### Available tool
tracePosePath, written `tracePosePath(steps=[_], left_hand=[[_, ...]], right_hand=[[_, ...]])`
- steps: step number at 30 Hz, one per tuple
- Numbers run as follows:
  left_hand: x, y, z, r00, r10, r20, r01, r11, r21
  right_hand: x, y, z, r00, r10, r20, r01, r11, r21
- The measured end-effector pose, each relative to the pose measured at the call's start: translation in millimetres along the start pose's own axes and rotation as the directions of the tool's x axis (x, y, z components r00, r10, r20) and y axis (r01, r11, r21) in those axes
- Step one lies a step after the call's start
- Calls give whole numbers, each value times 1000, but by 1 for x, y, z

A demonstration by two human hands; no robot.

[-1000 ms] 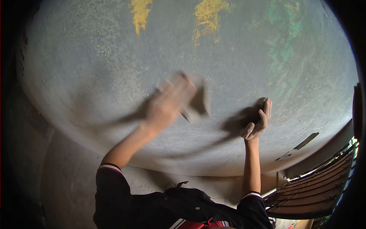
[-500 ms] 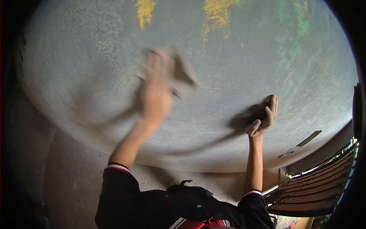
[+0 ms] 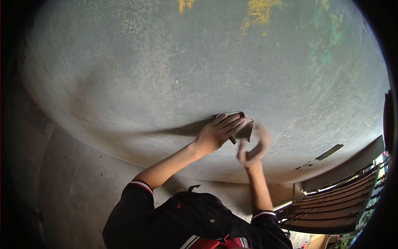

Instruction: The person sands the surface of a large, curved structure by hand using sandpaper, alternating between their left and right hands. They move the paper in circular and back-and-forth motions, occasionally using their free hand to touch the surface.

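Note:
My left hand lies over a folded dark sheet of sandpaper and holds it against a large grey panel, fingers stretched across the sheet. The sheet's right end stands up from the surface, and part of it is hidden under the fingers. Just right of it is my right hand, blurred, with thumb and fingers apart in a curve beside the sheet's edge. Nothing shows between them.
Yellow paint and green paint mark the panel's upper part. A dark slot sits low on its right. Below right stands a slatted metal rack. Concrete floor lies below the panel.
My left hand has come down and right with the sandpaper, from the panel's middle to its lower part. My right hand has left its resting place on the panel and moved left toward the sheet.

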State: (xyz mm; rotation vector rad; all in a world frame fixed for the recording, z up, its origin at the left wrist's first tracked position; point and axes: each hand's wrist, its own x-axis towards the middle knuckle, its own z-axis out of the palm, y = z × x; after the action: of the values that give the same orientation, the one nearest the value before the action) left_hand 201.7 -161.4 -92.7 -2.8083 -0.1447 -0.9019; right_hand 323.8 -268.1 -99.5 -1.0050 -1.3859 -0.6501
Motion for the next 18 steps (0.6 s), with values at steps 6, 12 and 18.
tracePosePath(steps=[6,12,18], left_hand=[[-12,-13,-2,1000,-27,5,27,981,-194],[-69,-1,-5,951,-292,-101,289,956,-43],[-150,-8,-14,671,-718,-185,703,696,-146]], right_hand=[[-16,-17,45,990,128,57,-114,972,-203],[-47,10,62,981,143,133,-84,922,-378],[-26,25,63,981,106,164,15,798,-603]])
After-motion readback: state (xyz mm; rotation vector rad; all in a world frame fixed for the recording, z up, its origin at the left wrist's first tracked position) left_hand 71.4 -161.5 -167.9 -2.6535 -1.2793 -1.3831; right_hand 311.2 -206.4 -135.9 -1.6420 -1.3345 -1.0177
